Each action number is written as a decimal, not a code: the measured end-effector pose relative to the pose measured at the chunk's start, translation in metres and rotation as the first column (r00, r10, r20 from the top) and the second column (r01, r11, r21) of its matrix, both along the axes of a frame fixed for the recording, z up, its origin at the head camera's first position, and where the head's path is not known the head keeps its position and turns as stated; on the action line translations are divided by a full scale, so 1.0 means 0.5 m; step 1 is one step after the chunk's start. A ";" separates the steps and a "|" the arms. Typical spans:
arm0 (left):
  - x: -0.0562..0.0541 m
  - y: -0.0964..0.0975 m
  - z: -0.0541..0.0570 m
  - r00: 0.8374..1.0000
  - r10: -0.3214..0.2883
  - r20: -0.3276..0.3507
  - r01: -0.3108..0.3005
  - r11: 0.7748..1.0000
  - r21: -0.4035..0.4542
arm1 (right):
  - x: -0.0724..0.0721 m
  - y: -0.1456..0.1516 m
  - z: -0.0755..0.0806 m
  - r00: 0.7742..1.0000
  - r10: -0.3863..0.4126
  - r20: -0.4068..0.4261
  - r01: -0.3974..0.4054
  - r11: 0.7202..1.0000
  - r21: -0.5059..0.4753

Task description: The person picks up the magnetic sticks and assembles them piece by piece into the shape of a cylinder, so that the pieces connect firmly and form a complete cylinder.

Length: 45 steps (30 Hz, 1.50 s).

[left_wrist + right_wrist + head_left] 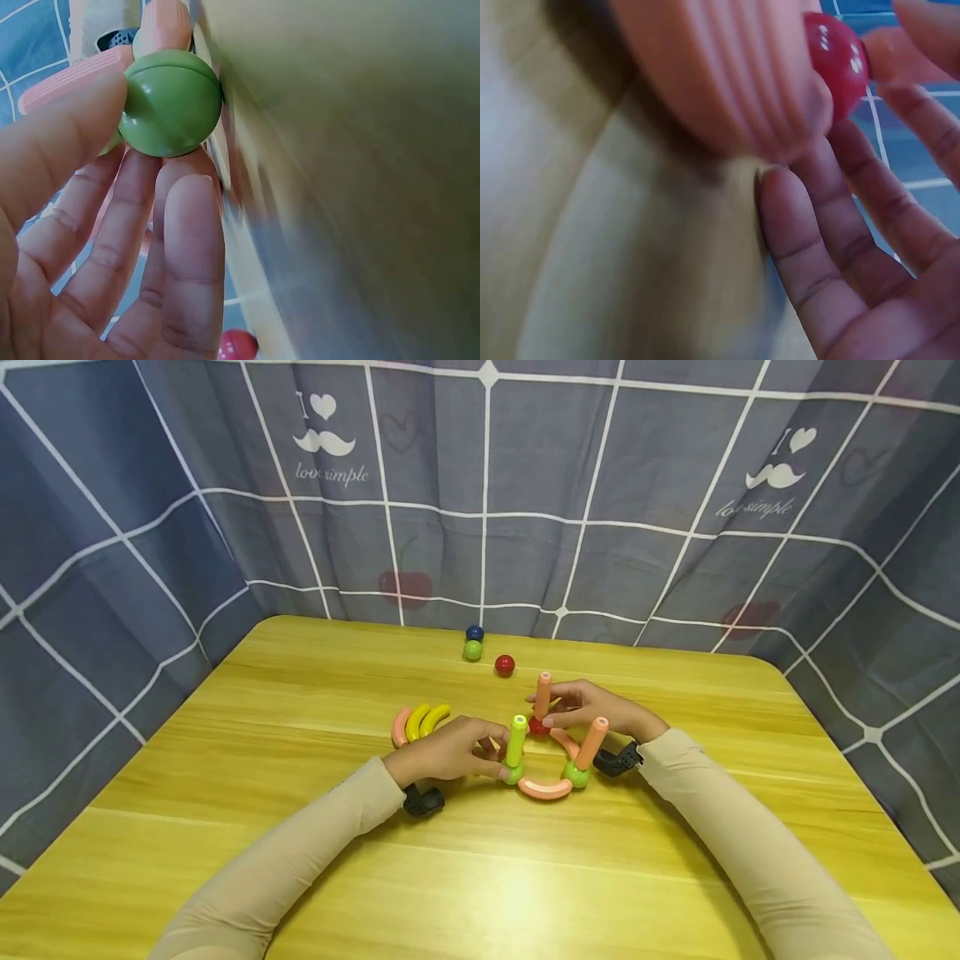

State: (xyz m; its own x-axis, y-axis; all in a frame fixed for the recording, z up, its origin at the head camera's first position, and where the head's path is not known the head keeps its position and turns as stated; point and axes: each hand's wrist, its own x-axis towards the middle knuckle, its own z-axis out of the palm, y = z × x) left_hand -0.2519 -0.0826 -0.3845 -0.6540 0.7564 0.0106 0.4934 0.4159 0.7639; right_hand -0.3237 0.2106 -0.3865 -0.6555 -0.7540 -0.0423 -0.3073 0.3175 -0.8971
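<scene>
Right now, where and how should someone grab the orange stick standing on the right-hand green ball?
Probably around mid-shaft, from the near side: the orange stick is slim, straight and stands on the green ball, while the right hand is on the far side.

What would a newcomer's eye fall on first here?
Likely the yellow-green rod standing on the green ball that the left hand holds. Next, an orange rod on the red ball that the right hand holds, and a second orange rod on another green ball, nearer the head camera.
</scene>
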 end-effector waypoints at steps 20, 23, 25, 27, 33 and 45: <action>-0.008 -0.004 -0.005 0.999 -0.021 0.027 0.021 1.000 0.000 | 0.005 -0.010 -0.012 0.998 -0.047 -0.037 0.044 0.997 -0.070; -0.008 -0.006 -0.005 0.999 -0.018 0.029 0.018 1.000 -0.010 | 0.005 -0.010 -0.015 0.998 -0.038 -0.045 0.034 0.996 -0.079; -0.010 -0.007 -0.006 0.999 -0.015 0.029 0.015 1.000 -0.017 | 0.005 -0.010 -0.017 0.998 -0.037 -0.052 0.033 0.996 -0.081; -0.011 -0.008 -0.007 0.999 -0.014 0.029 0.014 1.000 -0.021 | 0.005 -0.011 -0.018 0.998 -0.044 -0.054 0.040 0.996 -0.078; -0.009 -0.009 -0.007 0.999 -0.027 0.045 0.027 1.000 0.001 | 0.009 -0.014 -0.016 0.997 -0.069 -0.039 0.065 0.995 -0.080; -0.008 -0.012 -0.003 0.997 -0.032 0.064 0.032 0.999 -0.003 | 0.008 -0.017 -0.021 0.997 -0.069 -0.042 0.065 0.993 -0.095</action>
State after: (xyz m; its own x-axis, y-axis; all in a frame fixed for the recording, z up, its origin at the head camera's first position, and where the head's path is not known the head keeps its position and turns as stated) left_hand -0.2560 -0.0885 -0.3862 -0.6290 0.7767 -0.0333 0.4565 0.4036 0.7929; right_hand -0.3198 0.2021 -0.3971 -0.7043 -0.7076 0.0570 -0.3287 0.2538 -0.9097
